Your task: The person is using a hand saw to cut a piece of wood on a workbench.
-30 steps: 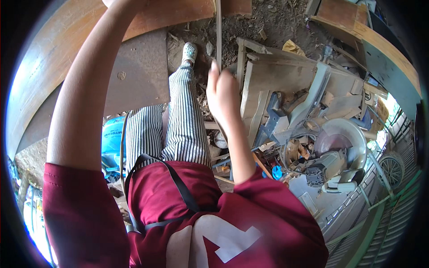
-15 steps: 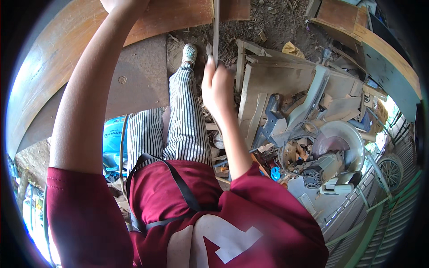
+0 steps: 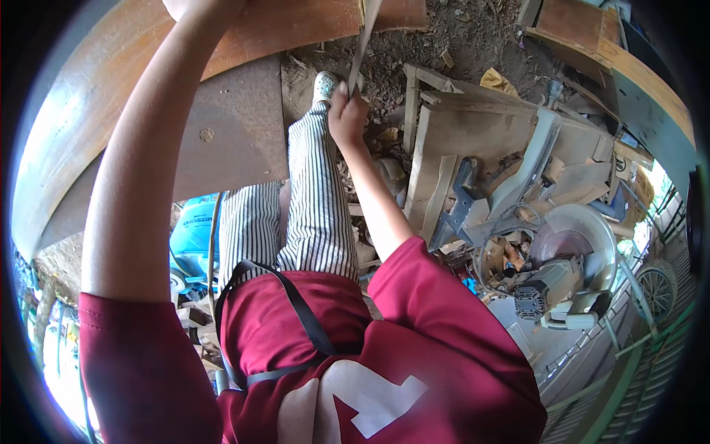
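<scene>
My right hand (image 3: 347, 115) is closed around the lower end of a long, narrow greyish strip (image 3: 362, 52) that looks like a saw blade. It slants up and slightly right, its upper part crossing the edge of a curved brown wooden board (image 3: 296, 22). A thin light line shows in the board beside the strip. My left arm reaches up over the board. Only the lower part of my left hand (image 3: 185, 6) shows at the top edge, at the board; its fingers are out of the picture.
Below the board lies a dark flat panel (image 3: 237, 126). To the right are a pale wooden frame (image 3: 451, 140), scraps and a dusty cut-off saw (image 3: 551, 285) with a round guard. A blue machine (image 3: 196, 229) stands by my left leg. My shoe (image 3: 325, 87) rests on dirt.
My right hand has moved slightly left and up, and the strip has gone from nearly upright to slanting right. My left arm stays almost where it was. The view has shifted a little.
</scene>
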Available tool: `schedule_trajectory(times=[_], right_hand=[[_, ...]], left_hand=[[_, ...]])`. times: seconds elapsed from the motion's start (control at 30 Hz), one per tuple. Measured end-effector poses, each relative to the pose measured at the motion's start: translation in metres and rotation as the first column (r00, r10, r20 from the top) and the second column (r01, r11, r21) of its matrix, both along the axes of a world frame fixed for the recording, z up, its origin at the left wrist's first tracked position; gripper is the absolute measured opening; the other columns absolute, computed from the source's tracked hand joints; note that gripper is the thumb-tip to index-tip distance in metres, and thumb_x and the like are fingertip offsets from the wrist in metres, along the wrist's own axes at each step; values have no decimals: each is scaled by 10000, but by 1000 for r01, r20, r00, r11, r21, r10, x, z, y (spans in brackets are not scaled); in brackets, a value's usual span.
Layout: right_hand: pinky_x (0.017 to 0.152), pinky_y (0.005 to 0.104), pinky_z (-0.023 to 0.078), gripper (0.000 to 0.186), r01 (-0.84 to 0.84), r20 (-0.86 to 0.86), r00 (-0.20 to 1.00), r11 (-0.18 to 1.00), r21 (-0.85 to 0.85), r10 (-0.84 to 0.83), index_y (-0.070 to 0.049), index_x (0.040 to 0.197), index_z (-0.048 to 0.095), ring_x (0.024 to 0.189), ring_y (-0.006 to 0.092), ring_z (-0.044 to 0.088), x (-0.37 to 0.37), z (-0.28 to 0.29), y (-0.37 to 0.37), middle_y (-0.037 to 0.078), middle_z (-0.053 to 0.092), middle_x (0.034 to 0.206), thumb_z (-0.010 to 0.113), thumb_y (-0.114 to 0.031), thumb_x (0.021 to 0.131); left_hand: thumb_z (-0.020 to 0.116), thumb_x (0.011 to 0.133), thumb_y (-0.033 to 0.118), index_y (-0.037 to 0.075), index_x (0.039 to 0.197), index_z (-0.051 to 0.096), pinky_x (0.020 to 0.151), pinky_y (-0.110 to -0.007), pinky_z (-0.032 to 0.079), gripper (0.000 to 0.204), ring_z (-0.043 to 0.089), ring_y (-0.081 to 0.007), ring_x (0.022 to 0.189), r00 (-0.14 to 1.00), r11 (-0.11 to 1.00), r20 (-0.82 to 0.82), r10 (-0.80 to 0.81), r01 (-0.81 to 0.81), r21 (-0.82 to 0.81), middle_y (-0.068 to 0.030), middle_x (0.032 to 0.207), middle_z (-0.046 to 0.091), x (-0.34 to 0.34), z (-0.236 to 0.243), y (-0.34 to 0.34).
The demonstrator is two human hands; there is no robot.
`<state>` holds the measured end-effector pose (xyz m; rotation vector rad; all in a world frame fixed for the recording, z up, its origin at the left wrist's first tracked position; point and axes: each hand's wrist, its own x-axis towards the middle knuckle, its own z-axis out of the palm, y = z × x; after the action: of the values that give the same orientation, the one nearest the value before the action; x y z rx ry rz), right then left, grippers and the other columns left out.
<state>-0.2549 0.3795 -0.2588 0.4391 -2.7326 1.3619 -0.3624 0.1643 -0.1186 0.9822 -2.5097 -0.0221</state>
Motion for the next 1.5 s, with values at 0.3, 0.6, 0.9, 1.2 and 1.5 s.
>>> schedule_trajectory(times=[0.3, 0.6, 0.9, 1.2, 1.5], right_hand=[[468, 384, 405, 155, -51, 67, 996, 997, -49, 54, 5, 839, 522, 555, 346, 545, -48, 15, -28, 189, 534, 599, 435, -120, 812], [482, 380, 416, 212, 1, 28, 1000, 989, -147, 3, -16, 958, 529, 583, 352, 537, -71, 48, -56, 181, 532, 651, 457, -71, 767], [313, 275, 239, 336, 13, -28, 999, 987, -161, -17, -16, 504, 383, 296, 130, 359, -59, 75, -58, 28, 351, 376, 415, -109, 826], [409, 373, 377, 221, -32, 140, 990, 999, -16, 34, 79, 774, 540, 455, 329, 509, -42, 51, -45, 210, 480, 516, 438, -115, 797], [411, 378, 374, 212, 31, -94, 994, 986, -166, -47, 45, 743, 534, 483, 330, 523, -19, 35, -30, 197, 494, 535, 442, -134, 810]], left_hand=[[373, 789, 185, 117, 1074, 453, 955, -520, 106, 303, 222, -344, 1197, 999, 1000, 44, -12, 11, 11, -165, 1220, 365, 2, -1, 3], [382, 796, 188, 134, 1087, 446, 961, -509, 79, 303, 214, -331, 1205, 1000, 1000, 20, -12, 12, 5, -171, 1223, 365, -4, -1, -7], [382, 787, 190, 127, 1098, 439, 960, -521, 80, 322, 199, -349, 1207, 997, 999, 53, -47, 47, -12, -181, 1241, 339, -1, 4, -8], [391, 782, 186, 142, 1119, 429, 966, -513, 64, 342, 189, -339, 1215, 998, 1000, 57, -14, 15, -13, -179, 1252, 328, 0, -2, -19], [446, 772, 213, 133, 1087, 474, 965, -482, 127, 326, 225, -343, 1190, 999, 991, 38, -17, 22, -128, -183, 1225, 346, 1, -13, -20]])
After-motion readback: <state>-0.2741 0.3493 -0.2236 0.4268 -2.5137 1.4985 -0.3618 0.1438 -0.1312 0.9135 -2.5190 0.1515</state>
